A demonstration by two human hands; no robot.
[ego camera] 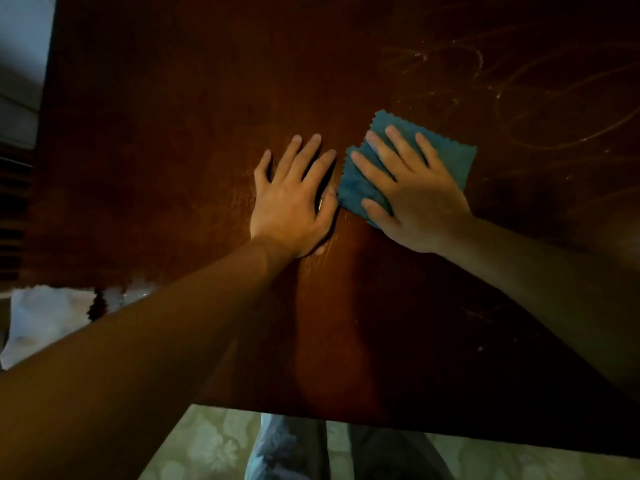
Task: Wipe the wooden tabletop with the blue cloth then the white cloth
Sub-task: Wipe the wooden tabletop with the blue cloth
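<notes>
The dark wooden tabletop [173, 133] fills most of the view. A folded blue cloth [446, 154] with zigzag edges lies on it right of centre. My right hand [408, 195] presses flat on the blue cloth, fingers spread over it. My left hand [294, 199] lies flat and open on the bare wood just left of the cloth, almost touching its edge. A white cloth [48, 313] lies at the table's near left corner, partly hidden by my left forearm.
Pale swirling smear marks [519, 98] cover the far right of the tabletop. The table's near edge [346, 415] runs across the bottom, with my legs and a patterned floor [207, 445] below it. A wall lies beyond the left edge.
</notes>
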